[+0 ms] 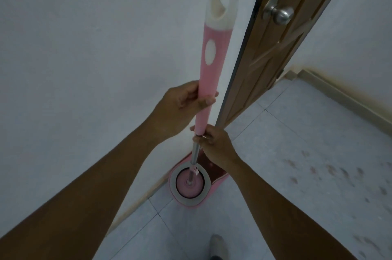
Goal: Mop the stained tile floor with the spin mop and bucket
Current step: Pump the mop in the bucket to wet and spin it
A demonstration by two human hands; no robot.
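The spin mop stands upright with its pink and white handle [212, 51] rising toward the camera. My left hand [184, 102] grips the pink grip partway down. My right hand [214, 143] pinches the bottom end of the pink grip, where the metal shaft [195, 153] begins. The round pink mop head [189, 184] sits inside the spinner basket of the pink bucket [192, 200], which stands on the tile floor against the wall. Brownish stains [331, 172] spot the pale tiles to the right.
A white wall [84, 68] fills the left side. An open brown wooden door [275, 51] with a metal knob [280, 14] stands just right of the mop handle. A beige skirting [347, 100] runs along the far right wall. My foot [218, 247] shows at the bottom.
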